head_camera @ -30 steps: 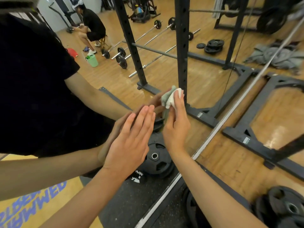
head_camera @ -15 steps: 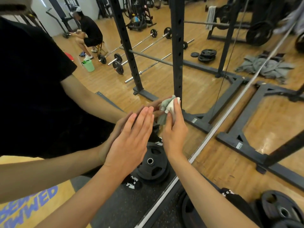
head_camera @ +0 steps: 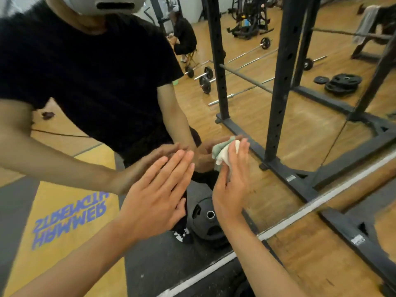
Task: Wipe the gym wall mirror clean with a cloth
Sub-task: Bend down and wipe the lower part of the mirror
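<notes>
The wall mirror [head_camera: 246, 116] fills most of the view and reflects the gym and my own body in a black shirt. My right hand [head_camera: 232, 181] presses a bunched white and pale green cloth [head_camera: 222, 151] against the glass, with the fingers laid over it and the thumb under it. My left hand [head_camera: 156, 196] lies flat on the mirror just to the left, fingers straight and together, holding nothing. Both hands meet their reflections on the glass.
The mirror's white bottom edge [head_camera: 300, 213] runs diagonally from lower left to upper right. A black rack base [head_camera: 355, 239] stands on the wooden floor at the right. The glass reflects a black weight plate [head_camera: 205, 219], rack uprights, barbells and a seated person [head_camera: 184, 39].
The view has swung up and left, bringing my reflected chest and head into view. Both hands stay on the glass; the cloth hand has shifted slightly.
</notes>
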The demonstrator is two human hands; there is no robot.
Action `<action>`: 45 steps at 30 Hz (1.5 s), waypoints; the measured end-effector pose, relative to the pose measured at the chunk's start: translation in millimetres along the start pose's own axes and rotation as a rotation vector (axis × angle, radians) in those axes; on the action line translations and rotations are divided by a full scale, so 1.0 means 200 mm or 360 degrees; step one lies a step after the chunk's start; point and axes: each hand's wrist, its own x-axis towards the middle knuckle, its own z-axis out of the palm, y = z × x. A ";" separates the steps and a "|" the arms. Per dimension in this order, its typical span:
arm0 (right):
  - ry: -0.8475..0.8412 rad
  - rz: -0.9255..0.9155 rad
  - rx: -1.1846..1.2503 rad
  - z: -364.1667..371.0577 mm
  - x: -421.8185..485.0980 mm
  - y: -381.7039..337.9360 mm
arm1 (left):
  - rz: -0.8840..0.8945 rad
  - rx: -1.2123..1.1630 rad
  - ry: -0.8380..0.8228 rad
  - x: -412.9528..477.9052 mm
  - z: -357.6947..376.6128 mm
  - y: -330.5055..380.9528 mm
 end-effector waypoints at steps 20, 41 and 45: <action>0.0360 0.1079 0.0366 -0.12 0.10 0.11 | 0.0217 0.0479 0.0002 0.36 0.14 0.10; 0.0403 0.0341 0.0152 -0.11 0.41 -0.09 | 0.0219 0.0465 0.0040 0.36 0.15 0.11; 0.0174 0.0201 -0.0176 -0.17 0.15 0.28 | 0.0232 0.0517 0.0015 0.35 0.15 0.12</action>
